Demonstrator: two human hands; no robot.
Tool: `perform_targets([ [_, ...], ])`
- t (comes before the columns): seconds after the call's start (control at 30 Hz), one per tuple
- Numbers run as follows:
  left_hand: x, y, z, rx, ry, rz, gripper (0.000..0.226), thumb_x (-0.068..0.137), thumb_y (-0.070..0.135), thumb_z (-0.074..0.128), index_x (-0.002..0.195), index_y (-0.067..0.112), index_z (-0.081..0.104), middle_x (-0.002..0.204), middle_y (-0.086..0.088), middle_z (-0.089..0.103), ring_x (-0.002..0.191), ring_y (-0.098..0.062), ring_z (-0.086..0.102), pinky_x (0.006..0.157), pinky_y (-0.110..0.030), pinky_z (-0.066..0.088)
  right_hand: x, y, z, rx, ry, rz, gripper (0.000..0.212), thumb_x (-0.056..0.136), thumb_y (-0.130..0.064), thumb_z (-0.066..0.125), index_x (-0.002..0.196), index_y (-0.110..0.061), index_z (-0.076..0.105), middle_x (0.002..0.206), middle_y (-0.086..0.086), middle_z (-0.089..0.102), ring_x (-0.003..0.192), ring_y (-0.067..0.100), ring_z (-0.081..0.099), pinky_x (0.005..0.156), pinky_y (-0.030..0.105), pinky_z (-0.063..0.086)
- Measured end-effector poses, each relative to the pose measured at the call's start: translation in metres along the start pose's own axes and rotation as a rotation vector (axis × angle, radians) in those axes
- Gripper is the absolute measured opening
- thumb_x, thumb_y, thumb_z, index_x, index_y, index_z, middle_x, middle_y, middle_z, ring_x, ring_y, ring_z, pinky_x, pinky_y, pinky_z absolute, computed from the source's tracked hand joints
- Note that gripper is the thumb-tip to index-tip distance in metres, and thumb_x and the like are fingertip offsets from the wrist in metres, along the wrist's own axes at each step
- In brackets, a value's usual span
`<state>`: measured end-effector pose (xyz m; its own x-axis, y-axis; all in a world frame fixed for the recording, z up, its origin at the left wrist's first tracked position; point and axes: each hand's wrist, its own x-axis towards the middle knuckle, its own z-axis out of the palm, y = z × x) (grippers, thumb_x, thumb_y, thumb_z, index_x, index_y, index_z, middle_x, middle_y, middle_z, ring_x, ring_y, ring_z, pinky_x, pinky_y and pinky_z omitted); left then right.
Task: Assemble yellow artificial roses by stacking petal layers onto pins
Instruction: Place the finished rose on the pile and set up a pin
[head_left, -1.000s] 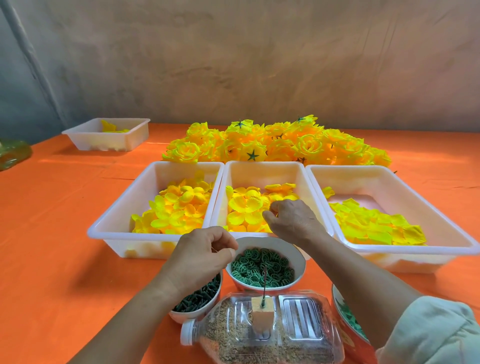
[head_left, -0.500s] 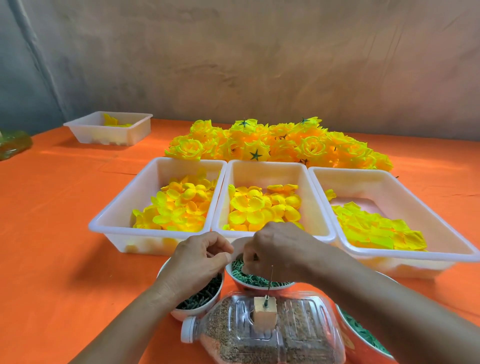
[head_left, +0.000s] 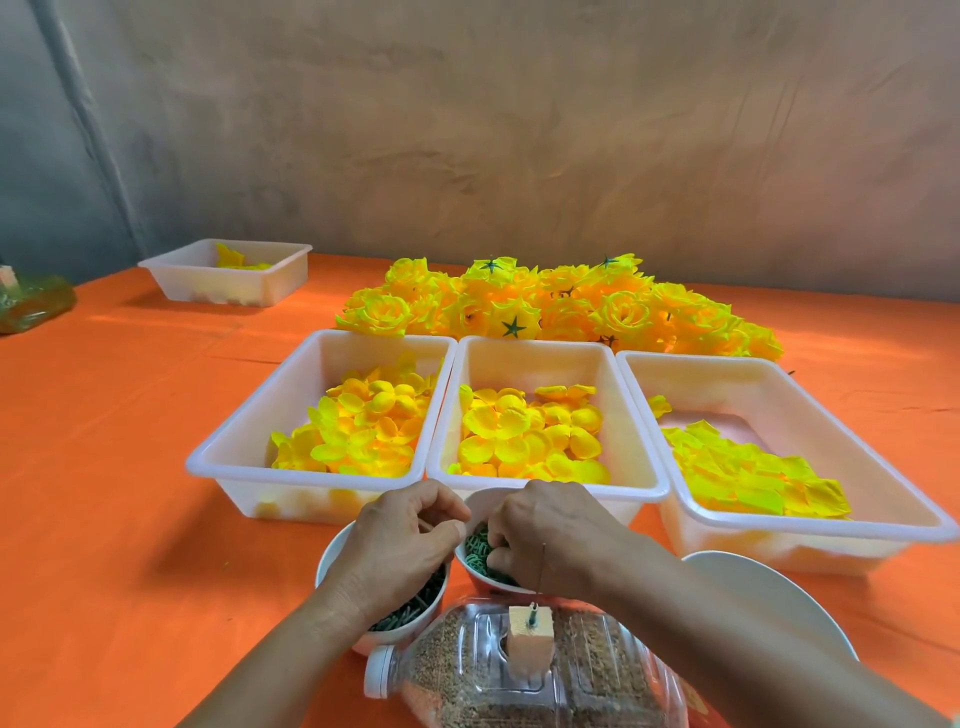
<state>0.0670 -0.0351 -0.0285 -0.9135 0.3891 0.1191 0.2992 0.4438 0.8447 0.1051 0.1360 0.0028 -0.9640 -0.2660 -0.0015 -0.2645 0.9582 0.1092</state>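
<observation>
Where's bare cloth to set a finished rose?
Orange cloth left of the left petal tray, up to the small far tray. Also behind the right tray, beside the rose pile. Crowded: left hand, right hand, bowls, bottle at the near edge.

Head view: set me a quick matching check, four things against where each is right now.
Things:
1 right hand
2 left hand
3 pin
4 finished roses

Places:
a upright in the wooden block
b piled behind the middle bin
c fingers in the bowl of green rings
d over the bowl of green sticks

Pairs: 1-c, 2-d, 3-a, 4-b
</observation>
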Motion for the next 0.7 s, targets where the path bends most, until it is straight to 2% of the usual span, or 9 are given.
perform_targets([
  [0.2,0.000,0.001,0.002,-0.013,0.008,-0.009,0.016,0.083,0.021,0.068,0.077,0.035,0.066,0.069,0.009,0.066,0.070,-0.016,0.063,0.073,-0.040,0.056,-0.002,0.002,0.003,0.012,0.016,0.017,0.014,0.087,-0.023,0.048,0.073,-0.020,0.047,0.084,0.012,0.062,0.071,0.033,0.043,0.058,0.034,0.027],
  [0.27,-0.001,0.002,0.000,0.008,0.013,0.005,0.014,0.083,0.021,0.068,0.076,0.033,0.067,0.068,0.011,0.065,0.066,-0.009,0.060,0.070,-0.034,0.054,-0.004,0.003,0.001,0.027,0.035,0.025,0.014,0.088,-0.024,0.045,0.075,-0.021,0.051,0.081,0.011,0.060,0.071,0.034,0.046,0.055,0.033,0.027],
  [0.37,-0.005,0.009,-0.002,-0.007,0.035,0.060,0.014,0.083,0.020,0.070,0.074,0.031,0.068,0.065,0.014,0.063,0.059,-0.001,0.053,0.061,-0.023,0.046,-0.007,0.010,-0.007,0.168,0.150,0.090,0.020,0.090,-0.029,0.044,0.089,-0.021,0.062,0.090,0.007,0.067,0.083,0.034,0.057,0.061,0.032,0.037],
  [0.43,-0.010,0.019,-0.003,-0.090,0.022,0.103,0.009,0.080,0.025,0.071,0.074,0.032,0.069,0.062,0.014,0.061,0.057,0.000,0.051,0.057,-0.015,0.040,-0.011,0.014,-0.015,0.350,0.191,0.146,0.014,0.089,-0.026,0.049,0.089,-0.021,0.062,0.086,0.003,0.069,0.084,0.029,0.061,0.065,0.035,0.047],
  [0.47,-0.013,0.025,-0.003,-0.166,-0.016,0.117,0.002,0.077,0.030,0.071,0.076,0.032,0.071,0.063,0.013,0.061,0.057,0.001,0.051,0.057,-0.014,0.040,-0.015,0.016,-0.020,0.486,0.186,0.189,0.011,0.088,-0.022,0.051,0.085,-0.021,0.061,0.079,0.001,0.068,0.079,0.027,0.063,0.065,0.035,0.050],
  [0.5,-0.017,0.031,-0.004,-0.254,-0.076,0.128,0.008,0.073,0.035,0.069,0.078,0.031,0.072,0.065,0.012,0.062,0.060,0.000,0.053,0.059,-0.014,0.041,-0.019,0.017,-0.025,0.648,0.173,0.246,0.010,0.086,-0.017,0.052,0.080,-0.020,0.059,0.072,0.000,0.068,0.071,0.025,0.066,0.062,0.035,0.051],
  [0.6,-0.028,0.042,-0.002,-0.493,-0.289,0.142,0.025,0.068,0.039,0.068,0.086,0.022,0.074,0.076,0.003,0.067,0.073,-0.009,0.060,0.069,-0.022,0.048,-0.031,0.018,-0.038,1.087,0.118,0.383,0.010,0.084,-0.008,0.052,0.077,-0.013,0.055,0.060,0.005,0.070,0.046,0.017,0.064,0.050,0.033,0.048],
  [0.7,-0.035,0.049,0.002,-0.661,-0.403,0.150,0.026,0.069,0.034,0.070,0.088,0.016,0.073,0.083,-0.007,0.066,0.078,-0.016,0.058,0.073,-0.028,0.048,-0.044,0.016,-0.048,1.447,0.140,0.403,0.013,0.088,0.004,0.051,0.078,-0.005,0.052,0.059,0.010,0.066,0.040,0.014,0.059,0.039,0.021,0.044],
])
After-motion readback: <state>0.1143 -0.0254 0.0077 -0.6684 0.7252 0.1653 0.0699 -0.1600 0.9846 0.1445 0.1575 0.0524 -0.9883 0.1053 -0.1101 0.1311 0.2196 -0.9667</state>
